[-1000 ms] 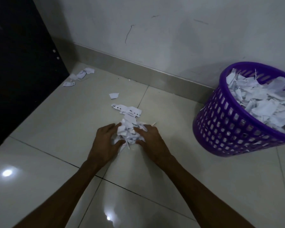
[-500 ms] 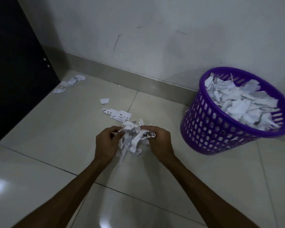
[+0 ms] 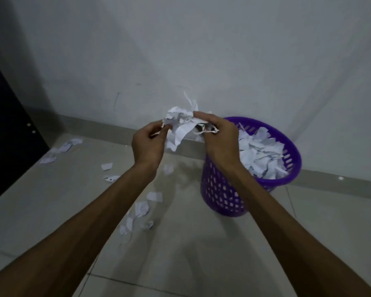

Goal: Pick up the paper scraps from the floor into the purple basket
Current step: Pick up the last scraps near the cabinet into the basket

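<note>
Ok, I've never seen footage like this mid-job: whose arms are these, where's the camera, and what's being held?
The camera sits on a person's head, looking forward and down, so the two bare arms are theirs. The left hand and right hand together grip a bundle of paper scraps, raised near the rim of the purple basket, which already holds many scraps. More loose scraps lie on the tiled floor, some by the dark panel on the left.

No text, label, brand or number can be read on anything here.
</note>
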